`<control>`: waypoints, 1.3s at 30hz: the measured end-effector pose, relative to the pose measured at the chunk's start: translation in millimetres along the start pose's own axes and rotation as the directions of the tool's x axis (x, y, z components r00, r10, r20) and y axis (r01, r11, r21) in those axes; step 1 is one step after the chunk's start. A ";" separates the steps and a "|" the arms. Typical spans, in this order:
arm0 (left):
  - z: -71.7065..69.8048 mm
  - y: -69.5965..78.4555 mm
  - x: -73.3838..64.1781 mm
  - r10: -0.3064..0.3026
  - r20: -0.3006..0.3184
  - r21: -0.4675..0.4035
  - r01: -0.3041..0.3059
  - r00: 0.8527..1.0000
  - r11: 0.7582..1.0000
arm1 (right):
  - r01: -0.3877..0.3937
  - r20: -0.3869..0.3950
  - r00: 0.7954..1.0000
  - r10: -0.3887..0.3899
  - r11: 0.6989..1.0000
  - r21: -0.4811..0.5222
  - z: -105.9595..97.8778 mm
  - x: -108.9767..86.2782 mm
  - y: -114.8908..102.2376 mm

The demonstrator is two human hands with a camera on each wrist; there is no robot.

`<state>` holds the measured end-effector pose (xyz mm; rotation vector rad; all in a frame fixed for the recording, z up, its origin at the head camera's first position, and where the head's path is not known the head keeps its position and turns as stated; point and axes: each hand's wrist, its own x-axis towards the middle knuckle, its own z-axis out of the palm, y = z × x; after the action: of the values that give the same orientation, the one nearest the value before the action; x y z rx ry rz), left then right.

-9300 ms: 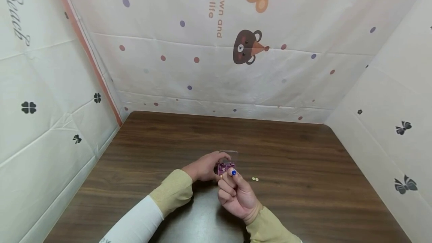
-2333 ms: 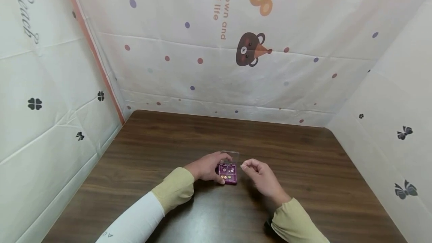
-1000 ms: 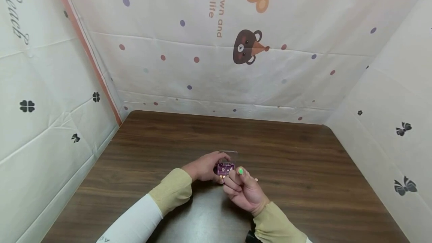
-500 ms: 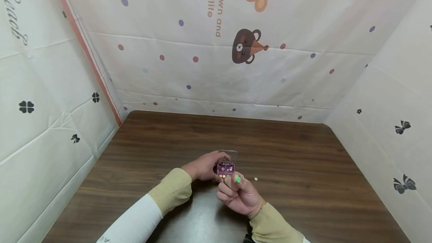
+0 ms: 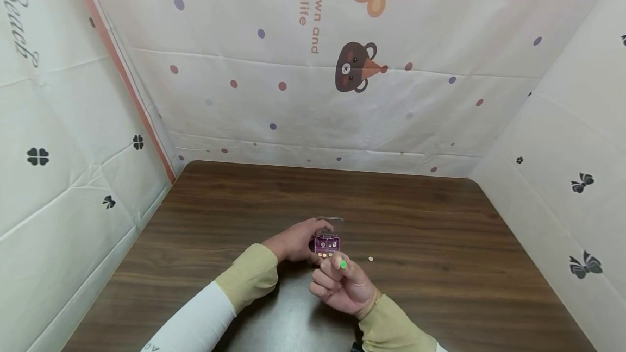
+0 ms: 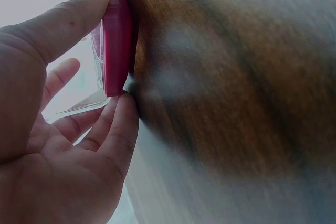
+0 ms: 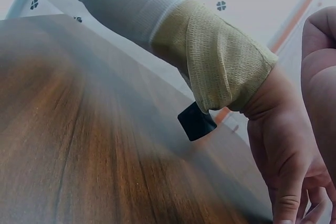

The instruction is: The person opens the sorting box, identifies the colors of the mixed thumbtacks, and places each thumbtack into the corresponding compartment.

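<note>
My left hand (image 5: 295, 240) grips a small purple compartment box (image 5: 320, 245) by its side, thumb at the near edge and fingers at the far one. Its clear hinged lid (image 5: 337, 224) stands up at the back. Several small round pieces (image 5: 324, 255) lie in its compartments. In the left wrist view the box (image 6: 116, 40) looks reddish, edge-on between thumb and fingers. Just in front of the box, my right hand (image 5: 344, 289) pinches a bright green round piece (image 5: 343, 264) between thumb and index finger, palm turned up. What kind of piece it is cannot be told.
A small pale round piece (image 5: 370, 258) lies on the brown wooden table (image 5: 415, 221), right of the box. Patterned white sheets (image 5: 220, 102) enclose the table at the back and both sides. A black block-shaped item (image 7: 197, 121) shows by the left sleeve in the right wrist view.
Earlier my right hand pinched a blue piece; now it pinches a green one. Lately that hand has moved slightly nearer and leftward. The left hand keeps its grip on the box.
</note>
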<state>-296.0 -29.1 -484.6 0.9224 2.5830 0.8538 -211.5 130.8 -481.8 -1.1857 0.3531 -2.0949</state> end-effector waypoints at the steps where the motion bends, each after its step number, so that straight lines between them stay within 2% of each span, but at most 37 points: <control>1: 0.1 -0.2 0.3 -0.002 0.000 0.002 0.002 1.000 1.000 | 0.000 0.000 1.000 0.000 1.000 0.000 -0.1 0.1 0.1; 13: 0.6 -0.5 0.3 -0.006 0.005 -0.001 0.006 1.000 1.000 | -0.006 -0.024 1.000 0.006 1.000 -0.001 -0.7 -0.9 0.1; 23: 1.5 0.0 -0.6 -0.048 0.011 -0.020 0.048 0.999 0.999 | 0.010 -0.124 0.992 -0.011 1.000 -0.014 -10.3 -18.8 -8.2; 33: 0.7 1.4 -0.5 -0.065 0.016 -0.030 0.065 0.998 0.997 | -0.026 -0.306 0.952 -0.007 0.994 -0.106 -14.5 -33.9 -29.3; 39: -0.4 2.4 -1.0 -0.074 0.030 -0.023 0.075 0.997 0.997 | -0.058 -0.409 0.912 -0.004 0.988 -0.140 -15.5 -39.9 -40.0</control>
<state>-294.2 -28.4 -482.8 0.8206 2.5592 0.8427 -228.3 185.5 -494.4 -0.8044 0.7260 -2.3188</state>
